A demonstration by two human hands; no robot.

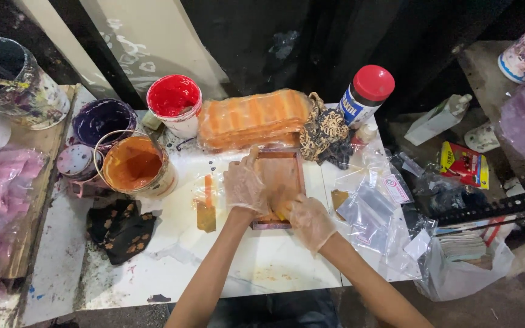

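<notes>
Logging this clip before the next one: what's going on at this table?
A person in thin clear gloves works over a small wooden-framed screen on a paint-stained white table. The left hand rests on the frame's left side; the right hand presses a small yellow-orange piece at its lower edge. Open pots of orange paint, red paint and purple paint stand to the left, clear plastic bags to the right.

Two gloved hands, the left hand (245, 184) and the right hand (309, 220), are working over one small wooden frame (279, 182). Four open paint pots are standing at the far left: one black (7, 76), one purple (102, 121), one red (174, 103), one orange (133, 165). One red-capped jar (366, 92) is standing far right. Two stained cloths are lying about, one near left (121, 229), one far (326, 135).
</notes>
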